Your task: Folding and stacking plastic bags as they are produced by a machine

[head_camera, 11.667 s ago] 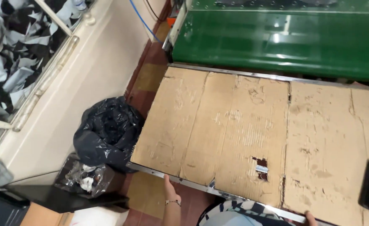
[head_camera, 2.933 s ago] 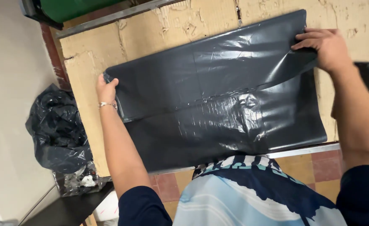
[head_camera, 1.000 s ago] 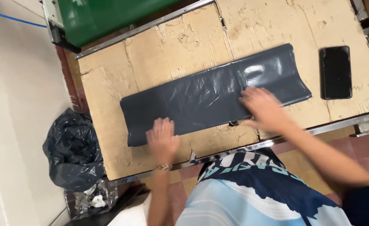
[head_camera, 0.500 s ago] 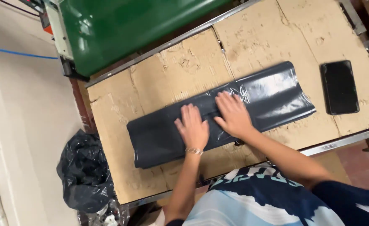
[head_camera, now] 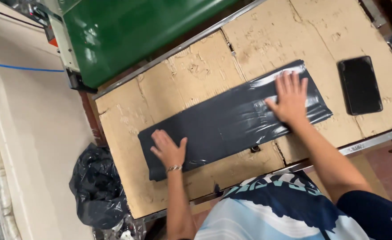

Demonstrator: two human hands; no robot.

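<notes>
A folded dark grey plastic bag (head_camera: pixel 231 118) lies as a long flat strip across the cardboard-covered bench (head_camera: pixel 169 80). The left hand (head_camera: pixel 169 150) presses flat near its left end and the right hand (head_camera: pixel 290 98) near its right end, both with fingers spread. A black phone (head_camera: pixel 360 85) lies just right of the strip, and what looks like a filled black rubbish bag (head_camera: pixel 97 186) sits on the floor beside the bench.

My worktable (head_camera: pixel 385 138) is a metal-edged frame topped with worn, torn cardboard sheets (head_camera: pixel 178 84). A folded dark plastic bag (head_camera: pixel 231 120) lies flat along the near edge, running almost from the left end toward the right. A black phone (head_camera: pixel 359 84) lies face up near the right end, just beside the bag.
</notes>
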